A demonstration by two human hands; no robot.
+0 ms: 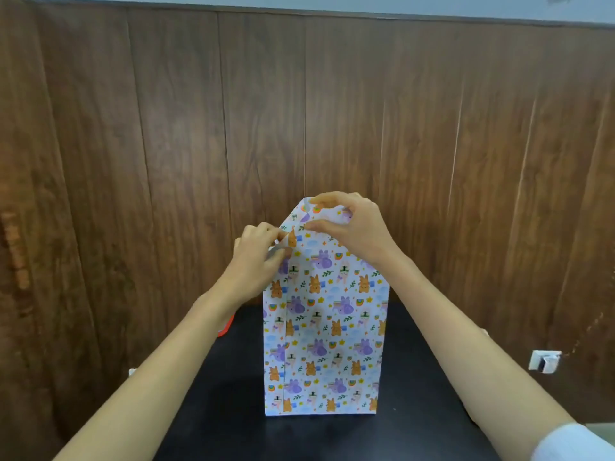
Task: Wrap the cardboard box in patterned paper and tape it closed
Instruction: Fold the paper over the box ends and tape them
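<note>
The box stands upright on the black table [216,410], fully covered in white patterned paper [326,344] printed with orange and purple animals, so no cardboard shows. A vertical overlap seam runs down its left side. The paper's upper end is folded into a point. My left hand [258,264] pinches the slanted left fold of that end between thumb and fingers. My right hand [346,227] pinches the tip of the folded flap at the top, fingers curled over it.
A brown wood-panelled wall [432,144] stands close behind the table. Something red-orange [226,327] peeks out behind my left forearm at the table's left edge. A white wall fitting [544,360] sits low on the right. No tape is visible.
</note>
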